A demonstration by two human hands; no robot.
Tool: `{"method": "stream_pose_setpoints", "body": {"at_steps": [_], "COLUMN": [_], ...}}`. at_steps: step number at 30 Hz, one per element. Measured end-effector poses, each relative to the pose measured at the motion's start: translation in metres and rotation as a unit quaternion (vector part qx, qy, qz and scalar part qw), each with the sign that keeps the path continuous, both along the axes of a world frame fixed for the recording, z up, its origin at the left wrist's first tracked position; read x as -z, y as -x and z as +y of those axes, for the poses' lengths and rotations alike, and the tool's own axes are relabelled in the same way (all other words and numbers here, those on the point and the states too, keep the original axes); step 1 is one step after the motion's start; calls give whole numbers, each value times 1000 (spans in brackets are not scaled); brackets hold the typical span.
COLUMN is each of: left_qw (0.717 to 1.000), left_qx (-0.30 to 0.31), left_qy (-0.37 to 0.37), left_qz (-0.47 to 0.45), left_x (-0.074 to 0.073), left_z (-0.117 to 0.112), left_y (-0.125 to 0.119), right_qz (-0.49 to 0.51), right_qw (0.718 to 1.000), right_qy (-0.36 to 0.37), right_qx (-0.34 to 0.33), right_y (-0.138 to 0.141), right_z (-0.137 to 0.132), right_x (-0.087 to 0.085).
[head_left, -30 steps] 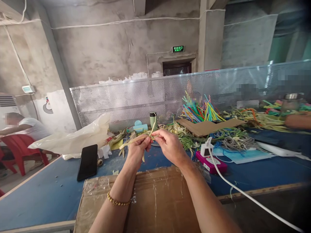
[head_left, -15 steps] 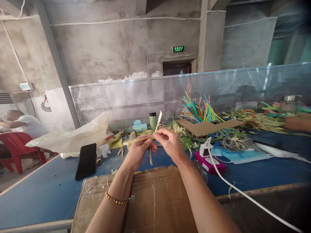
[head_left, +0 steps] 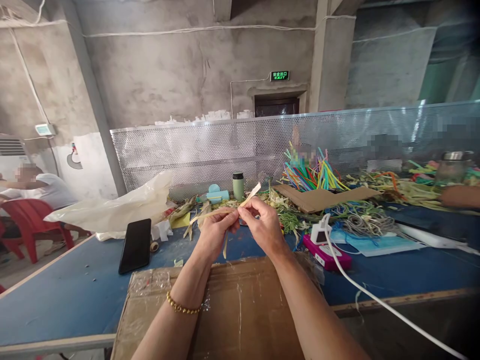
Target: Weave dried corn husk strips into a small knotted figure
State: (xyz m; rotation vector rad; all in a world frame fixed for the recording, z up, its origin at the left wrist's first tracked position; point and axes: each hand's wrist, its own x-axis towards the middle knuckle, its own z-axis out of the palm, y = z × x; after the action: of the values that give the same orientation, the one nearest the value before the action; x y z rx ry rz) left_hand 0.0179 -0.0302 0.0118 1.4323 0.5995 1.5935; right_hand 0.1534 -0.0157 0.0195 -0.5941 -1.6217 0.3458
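Over the near edge of the blue table, my left hand (head_left: 217, 230) and my right hand (head_left: 261, 224) meet, thumbs and fingertips pinched close together. Between them are pale, dry strips (head_left: 252, 194) that look like corn husk. One end points up and right past my right fingers; another lies leftward over my left hand, and a thin end hangs below. The exact spot where the strips cross is hidden by my fingertips. A gold bead bracelet (head_left: 183, 305) circles my left wrist. Beneath my forearms lies a taped cardboard box (head_left: 240, 310).
A black phone (head_left: 135, 246) and clear plastic sheet (head_left: 112, 207) lie left. Behind are a green bottle (head_left: 238, 187) and colourful pipe cleaners (head_left: 311, 170). A magenta box (head_left: 326, 252), white cable (head_left: 369, 295) and face mask (head_left: 378, 242) are right. Another person's hand (head_left: 461, 196) shows far right.
The strip's upper end has tipped from nearly upright toward the right. My fingertips have drawn closer together, and the hanging end has shifted left. The view has moved slightly.
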Motion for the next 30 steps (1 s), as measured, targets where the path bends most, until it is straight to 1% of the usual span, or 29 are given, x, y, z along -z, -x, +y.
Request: {"method": "stream_pose_setpoints", "body": {"at_steps": [10,12,14,16,19,21,24,27,30], "left_qw": [1000,1000,1000,999,998,997,996,996,998], "left_qx": [8,8,11,28,61,70,76,80,61], "left_qy": [13,14,20,24,26,29,29,21,12], "left_qz": [-13,-17,-16,-8,-2,-10,-20,-9,-5], "left_x": [-1,0,0,-1,-2,-3,-3,-1,-1], "left_z": [-1,-2,-2,-2,-3,-3,-3,-1,0], "left_y": [-3,-3,-3,-2,0,0,0,-1,0], "right_qz": [30,30,27,21,18,16,7,-3,-13], "right_qw": [999,999,999,999,1000,999,999,998,997], "right_qy": [-1,7,19,22,4,-7,-18,-36,-50], "right_qx": [34,27,3,-9,17,33,44,53,56], "right_y": [3,3,1,-1,-4,-5,-5,-4,-2], "right_z": [0,0,1,2,4,4,3,2,1], "right_x": [4,3,2,1,1,1,0,0,1]}}
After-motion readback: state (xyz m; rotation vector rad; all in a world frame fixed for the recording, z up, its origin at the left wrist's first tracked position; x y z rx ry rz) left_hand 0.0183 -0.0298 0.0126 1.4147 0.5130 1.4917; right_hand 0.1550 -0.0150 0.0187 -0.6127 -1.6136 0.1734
